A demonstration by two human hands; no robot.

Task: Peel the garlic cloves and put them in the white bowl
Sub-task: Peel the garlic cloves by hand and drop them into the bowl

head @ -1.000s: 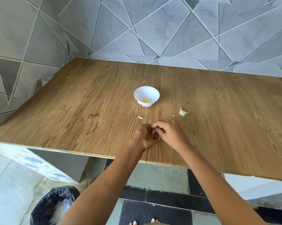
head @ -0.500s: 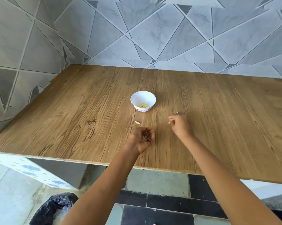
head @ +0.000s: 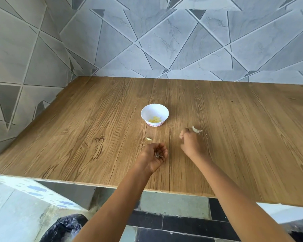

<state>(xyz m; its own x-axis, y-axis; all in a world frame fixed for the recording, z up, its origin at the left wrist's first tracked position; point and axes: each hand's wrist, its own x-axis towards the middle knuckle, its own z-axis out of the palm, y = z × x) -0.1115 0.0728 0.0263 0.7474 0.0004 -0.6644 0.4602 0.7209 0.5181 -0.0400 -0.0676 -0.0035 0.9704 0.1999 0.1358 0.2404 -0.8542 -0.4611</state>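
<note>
A white bowl (head: 145, 111) is set near the middle of a wood-grain table (head: 77, 130), and pale yellow peeled cloves (head: 155, 119) are seen lying in its bottom. A single small clove (head: 148, 139) is left on the tabletop just in front of the bowl, between it and the left hand (head: 152, 157). That hand is held palm up over the table, its fingers curled loosely round a few dark scraps of garlic skin (head: 158, 155) cupped in the palm. The right hand (head: 189, 143) is placed further right, apart from the left, with its fingers bent inward and its back turned to the camera. Just beyond its knuckles a whitish garlic piece (head: 196, 130) is seen on the table, partly covered by the hand, so it cannot be told whether the piece is gripped, touched or merely near. The table is bounded at the back and left by a grey tiled wall (head: 164, 41) patterned in triangles. Below the near edge a black bin bag (head: 65, 227) is seen at the lower left, partly hidden by the left forearm.
</note>
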